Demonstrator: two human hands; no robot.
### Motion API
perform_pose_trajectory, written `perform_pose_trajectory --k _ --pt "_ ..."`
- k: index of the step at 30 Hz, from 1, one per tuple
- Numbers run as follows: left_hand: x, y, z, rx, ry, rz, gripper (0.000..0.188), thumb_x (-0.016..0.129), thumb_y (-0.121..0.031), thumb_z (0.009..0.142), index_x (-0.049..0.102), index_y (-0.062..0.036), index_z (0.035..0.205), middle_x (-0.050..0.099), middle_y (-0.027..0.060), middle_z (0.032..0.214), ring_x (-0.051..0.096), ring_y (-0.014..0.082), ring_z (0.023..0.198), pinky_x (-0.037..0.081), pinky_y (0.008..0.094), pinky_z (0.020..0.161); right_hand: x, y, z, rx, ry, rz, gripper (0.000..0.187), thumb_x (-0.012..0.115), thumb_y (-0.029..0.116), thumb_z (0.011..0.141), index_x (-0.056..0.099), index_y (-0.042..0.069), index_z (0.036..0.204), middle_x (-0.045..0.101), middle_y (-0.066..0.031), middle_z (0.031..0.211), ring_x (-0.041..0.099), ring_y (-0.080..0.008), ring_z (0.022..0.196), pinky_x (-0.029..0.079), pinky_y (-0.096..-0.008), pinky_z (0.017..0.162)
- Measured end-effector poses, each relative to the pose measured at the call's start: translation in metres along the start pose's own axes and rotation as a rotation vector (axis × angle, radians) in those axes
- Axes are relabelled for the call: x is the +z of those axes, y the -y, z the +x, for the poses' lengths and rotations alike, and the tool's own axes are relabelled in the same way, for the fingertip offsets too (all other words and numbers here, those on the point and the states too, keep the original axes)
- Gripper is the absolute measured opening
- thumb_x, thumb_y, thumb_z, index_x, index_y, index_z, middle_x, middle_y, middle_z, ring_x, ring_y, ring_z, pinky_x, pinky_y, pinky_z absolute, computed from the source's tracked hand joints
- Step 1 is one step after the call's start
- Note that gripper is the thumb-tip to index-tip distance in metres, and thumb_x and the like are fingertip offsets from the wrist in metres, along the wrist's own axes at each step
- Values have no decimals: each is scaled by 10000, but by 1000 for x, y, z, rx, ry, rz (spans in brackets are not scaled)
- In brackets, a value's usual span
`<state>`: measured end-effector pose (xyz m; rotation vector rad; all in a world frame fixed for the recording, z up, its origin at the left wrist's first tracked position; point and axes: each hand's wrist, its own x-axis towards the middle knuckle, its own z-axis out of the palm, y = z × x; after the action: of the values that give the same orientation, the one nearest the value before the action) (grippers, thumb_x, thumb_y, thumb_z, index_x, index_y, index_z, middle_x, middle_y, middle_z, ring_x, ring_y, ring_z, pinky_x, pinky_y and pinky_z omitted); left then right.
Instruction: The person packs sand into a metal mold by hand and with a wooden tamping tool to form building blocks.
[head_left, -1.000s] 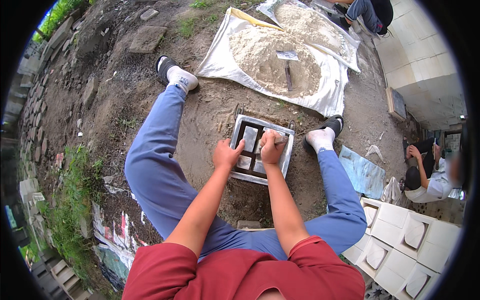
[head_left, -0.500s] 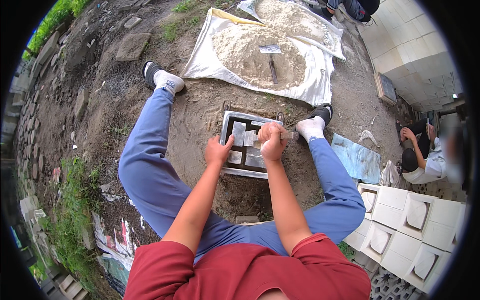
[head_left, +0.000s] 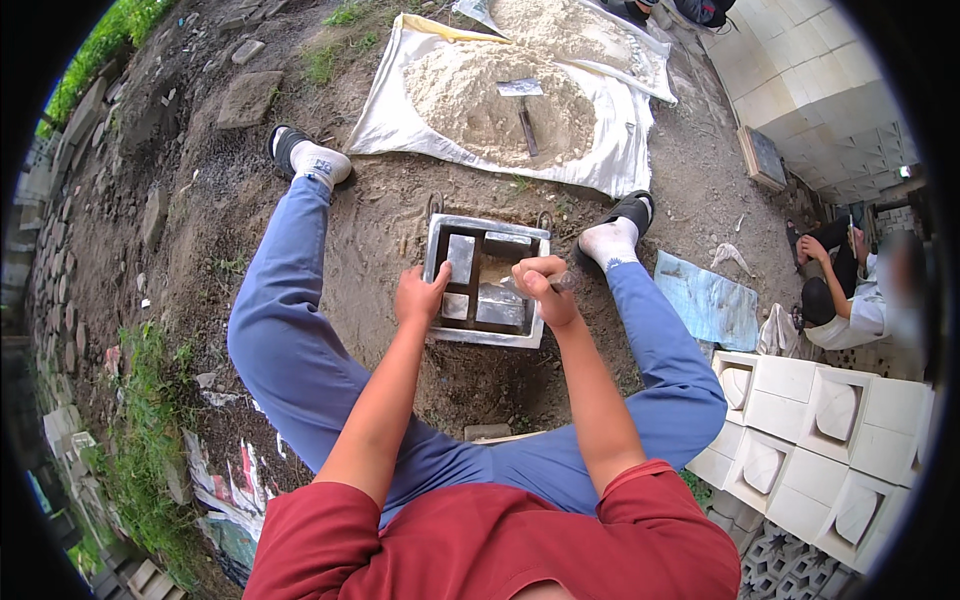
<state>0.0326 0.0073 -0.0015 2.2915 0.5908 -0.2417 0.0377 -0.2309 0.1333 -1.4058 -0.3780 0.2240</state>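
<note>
Stones [head_left: 72, 290] are lying scattered along our far left, grass [head_left: 150, 440] is growing near them, and a torn plastic sheet [head_left: 215, 490] is spreading beside it. We are stretching our left leg [head_left: 272, 290] forward over bare dirt, its foot wearing a black sandal [head_left: 283, 148]. Between our legs, our left hand [head_left: 420, 295] is resting half-curled at the left rim of a square metal mould [head_left: 490, 226], its thumb reaching over the edge. The mould is lying on the ground, and pale metal plates [head_left: 461, 258] are sitting inside it with dark gaps running between them. Beyond it, a white sack [head_left: 380, 120] is lying under a heap of pale sand [head_left: 460, 90], and a trowel [head_left: 527, 125] is resting on the heap. Our right hand [head_left: 547, 288], apart from the left, is closing around a small tool [head_left: 568, 282] over the mould's right side; the tool's working end is blurring. Our right leg [head_left: 660, 350] is bending outward near a light-blue sheet [head_left: 705, 295]. White hollow blocks [head_left: 783, 385] are standing at the lower right, and a co-worker [head_left: 858, 312] is sitting above them.
</note>
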Motion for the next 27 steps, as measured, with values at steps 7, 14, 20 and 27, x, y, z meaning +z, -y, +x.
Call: perform_pose_trajectory --k 7,14,20,27 --pt "3 9 2 -3 -32 2 895 637 -779 829 702 -20 1299 666 233 1280 643 415 1194 516 480 1020 42 15 -27 -164 48 -337 435 654 211 931 376 23 653 392 -67 621 394 -212 572 304 -371 555" --pt "5 5 3 -3 1 -18 796 640 -751 848 731 -7 1116 674 247 1180 651 430 1123 520 493 969 49 17 -49 -223 -195 -306 381 612 178 951 446 35 640 426 -99 593 448 -266 509 342 -377 517" --pt "3 2 3 18 26 -53 772 648 -737 855 733 -6 1088 673 245 1137 654 435 1081 524 499 939 35 -28 -40 -285 -227 -400 219 559 54 854 466 3 662 445 -143 633 482 -337 570 402 -425 581" --pt "-3 -2 0 18 48 -28 759 645 -735 860 744 -11 1068 676 244 1118 656 441 1064 522 512 927 33 -47 -33 -277 -211 -448 179 575 13 819 475 -15 674 485 -158 666 505 -356 628 450 -438 649"
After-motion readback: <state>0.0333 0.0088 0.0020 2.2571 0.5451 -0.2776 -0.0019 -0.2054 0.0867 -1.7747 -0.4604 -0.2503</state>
